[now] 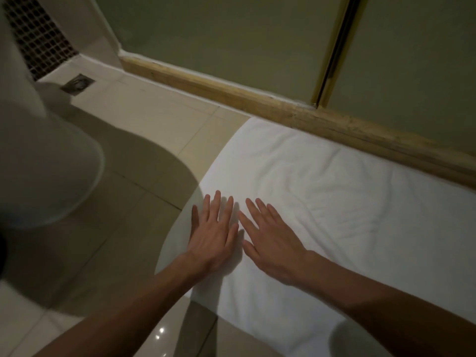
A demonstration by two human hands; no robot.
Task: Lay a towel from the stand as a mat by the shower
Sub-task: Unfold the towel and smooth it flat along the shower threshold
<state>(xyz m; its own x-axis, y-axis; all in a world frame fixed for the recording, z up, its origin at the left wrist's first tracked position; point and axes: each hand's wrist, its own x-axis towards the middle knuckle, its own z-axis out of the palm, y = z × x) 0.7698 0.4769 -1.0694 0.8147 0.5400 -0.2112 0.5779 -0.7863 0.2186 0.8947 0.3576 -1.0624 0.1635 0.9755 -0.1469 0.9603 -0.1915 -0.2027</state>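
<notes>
— Terry cloth under both palms: the left hand and the right hand lie flat on the towel, fingers spread, gripping nothing. They rest side by side near its left end, almost touching each other.

— So it's down already?

— Yes. It is spread on the floor, its far long edge running along the wooden sill at the foot of the shower door. I'd say the laying itself is done.

— What's left, then?

— Smoothing, by the look of it. Soft creases fan across the middle, right of the hands, and the far edge looks a little puffed where it meets the sill. The right end runs out of view, so I cannot tell whether that part lies square.

— Anything else close by?

— A floor drain well off to the left, and a pale rounded fixture at the left edge, blurred. Neither touches the cloth.
</notes>
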